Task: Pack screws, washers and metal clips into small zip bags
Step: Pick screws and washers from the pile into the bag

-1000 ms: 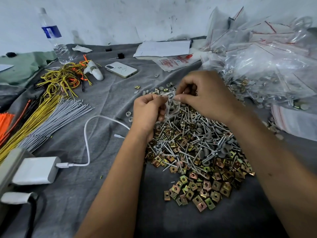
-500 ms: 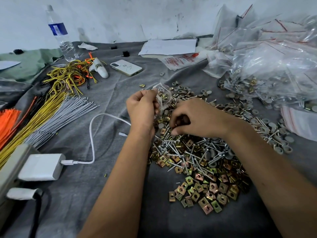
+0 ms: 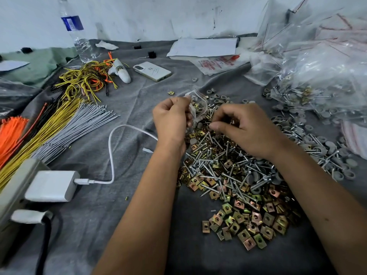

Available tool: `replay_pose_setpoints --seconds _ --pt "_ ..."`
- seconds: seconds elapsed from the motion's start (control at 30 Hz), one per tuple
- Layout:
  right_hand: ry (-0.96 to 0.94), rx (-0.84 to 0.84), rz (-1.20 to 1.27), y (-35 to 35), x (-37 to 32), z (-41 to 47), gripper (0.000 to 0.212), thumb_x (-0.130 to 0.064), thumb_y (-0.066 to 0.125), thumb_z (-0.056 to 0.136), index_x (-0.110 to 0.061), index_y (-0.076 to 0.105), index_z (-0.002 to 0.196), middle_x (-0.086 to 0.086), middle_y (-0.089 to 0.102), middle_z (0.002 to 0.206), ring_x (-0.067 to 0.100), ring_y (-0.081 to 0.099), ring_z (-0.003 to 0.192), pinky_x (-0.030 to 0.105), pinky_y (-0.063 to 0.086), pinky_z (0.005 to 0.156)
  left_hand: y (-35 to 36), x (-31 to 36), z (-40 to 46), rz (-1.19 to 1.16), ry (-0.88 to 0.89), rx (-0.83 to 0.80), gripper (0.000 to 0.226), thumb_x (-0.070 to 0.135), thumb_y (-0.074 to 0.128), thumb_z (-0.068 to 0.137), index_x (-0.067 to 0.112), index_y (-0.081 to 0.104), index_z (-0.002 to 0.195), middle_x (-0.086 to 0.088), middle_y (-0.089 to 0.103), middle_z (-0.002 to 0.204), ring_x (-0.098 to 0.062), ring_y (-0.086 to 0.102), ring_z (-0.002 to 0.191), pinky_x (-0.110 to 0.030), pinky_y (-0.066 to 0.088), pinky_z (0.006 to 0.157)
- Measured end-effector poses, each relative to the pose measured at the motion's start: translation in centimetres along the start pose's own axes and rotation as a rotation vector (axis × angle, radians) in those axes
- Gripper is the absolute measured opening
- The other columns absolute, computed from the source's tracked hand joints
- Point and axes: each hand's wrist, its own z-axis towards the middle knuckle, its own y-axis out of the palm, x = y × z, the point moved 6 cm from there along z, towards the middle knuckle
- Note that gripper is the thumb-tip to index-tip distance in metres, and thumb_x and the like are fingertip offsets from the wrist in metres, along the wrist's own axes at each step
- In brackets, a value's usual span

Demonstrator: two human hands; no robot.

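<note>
While the left hand [image 3: 171,120] is raised a little above the grey cloth [image 3: 123,225] that covers the surface, a small clear zip bag [image 3: 197,108] is pinched between its curled fingers and thumb, with the mouth of the bag turned up and toward the right. A few brass-coloured and grey pieces can be seen inside the bag. The right hand [image 3: 246,129] is placed just beside it, low over the far part of the pile; its fingers are curled and its thumb is pressed toward them, but what is held in this grip cannot be told — the fingertips are hidden among the parts.

Below both hands a large heap is spread on the cloth: silver screws [image 3: 222,171] are lying crossed in the middle, square metal clips [image 3: 250,221] are gathered at the near edge, and grey washers [image 3: 218,97] are scattered at the far side and to the right. More filled clear bags [image 3: 325,72] are stacked at the right, against the wall.

At the left, bundles of orange, yellow and grey cable ties [image 3: 65,128] are laid out. A white charger [image 3: 52,185] with its cable [image 3: 111,153] is seen near the left forearm. Farther back a phone [image 3: 152,70], a water bottle [image 3: 76,34] and some papers [image 3: 204,47] are found.
</note>
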Motion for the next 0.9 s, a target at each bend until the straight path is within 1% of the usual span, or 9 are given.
replay_pose_setpoints --seconds 0.07,0.2,0.3,0.37,0.5,0.6,0.67,0.8,0.9 --pt "0.017 0.084 0.045 -0.7 0.1 -0.1 0.005 -0.024 0.071 0.093 -0.020 0.073 0.095 -0.013 0.072 0.084 0.000 0.068 0.080 0.013 0.052 0.073 0.3 0.0 -0.2 0.049 0.007 -0.040 0.037 0.005 0.065 0.096 0.013 0.054 0.062 0.001 0.050 0.049 -0.010 0.040 0.040 -0.021 0.032 0.038" --pt "0.003 0.299 0.042 -2.3 -0.1 -0.5 0.016 -0.017 0.074 0.092 -0.021 0.075 0.108 -0.013 0.074 0.093 0.001 0.070 0.084 0.020 0.057 0.077 1.3 -0.1 -0.8 0.160 0.044 -0.178 0.037 0.003 0.066 0.096 0.012 0.056 0.061 0.001 0.053 0.050 -0.011 0.042 0.041 -0.021 0.034 0.039" --pt "-0.023 0.355 -0.066 -2.6 -0.5 -0.5 0.018 -0.018 0.078 0.089 -0.012 0.079 0.106 -0.002 0.077 0.098 0.009 0.073 0.088 0.033 0.061 0.082 1.9 0.0 -1.1 0.203 0.060 -0.256 0.032 0.002 0.065 0.096 0.010 0.058 0.065 0.001 0.054 0.052 -0.011 0.043 0.043 -0.022 0.035 0.040" --pt "-0.040 0.363 -0.103 -2.5 -0.8 -0.5 0.020 -0.019 0.080 0.087 -0.010 0.079 0.106 0.000 0.078 0.098 0.011 0.074 0.087 0.036 0.062 0.081 2.0 0.0 -1.3 0.206 0.050 -0.280 0.032 0.002 0.065 0.096 0.010 0.059 0.066 -0.001 0.055 0.053 -0.012 0.042 0.041 -0.021 0.034 0.038" --pt "-0.042 0.362 -0.039 -2.3 -1.0 -0.6 0.025 -0.018 0.080 0.087 -0.012 0.077 0.111 -0.003 0.077 0.098 0.007 0.074 0.087 0.034 0.064 0.077 1.5 0.0 -1.1 0.126 -0.014 -0.213 0.032 0.005 0.065 0.096 0.009 0.057 0.066 -0.005 0.053 0.053 -0.014 0.038 0.040 -0.021 0.028 0.038" --pt "-0.051 0.359 -0.028 -2.2 -0.8 -0.7 0.024 -0.022 0.078 0.088 -0.012 0.075 0.110 -0.003 0.076 0.098 0.007 0.074 0.088 0.035 0.064 0.077 0.7 0.1 -0.5 0.036 -0.036 -0.109 0.031 0.002 0.065 0.095 0.009 0.057 0.066 0.000 0.052 0.052 -0.011 0.040 0.042 -0.021 0.031 0.038" --pt "-0.090 0.253 -0.090 -1.4 -0.9 -0.5 0.021 -0.024 0.078 0.088 -0.017 0.074 0.107 -0.008 0.073 0.097 0.004 0.070 0.089 0.035 0.062 0.079 0.2 0.2 -0.3 -0.030 -0.036 -0.066 0.035 0.002 0.064 0.095 0.012 0.056 0.063 0.002 0.052 0.051 -0.009 0.040 0.042 -0.019 0.031 0.038" --pt "-0.187 -0.194 -0.294 2.6 -1.0 0.0 0.028 -0.031 0.069 0.094 -0.028 0.073 0.121 -0.008 0.063 0.117 0.013 0.051 0.115 0.040 0.045 0.101 -0.2 0.2 0.0 -0.130 -0.024 -0.012 0.042 0.003 0.065 0.094 0.017 0.053 0.056 0.003 0.049 0.051 -0.009 0.041 0.043 -0.019 0.030 0.038" --pt "-0.162 -0.340 -0.334 4.1 -0.9 0.0 0.031 -0.036 0.064 0.096 -0.041 0.069 0.126 -0.002 0.052 0.126 0.017 0.038 0.127 0.042 0.038 0.110 -0.3 0.1 0.2 -0.163 -0.022 0.008 0.038 0.002 0.065 0.094 0.015 0.051 0.060 0.002 0.047 0.053 -0.008 0.042 0.045 -0.018 0.031 0.038"
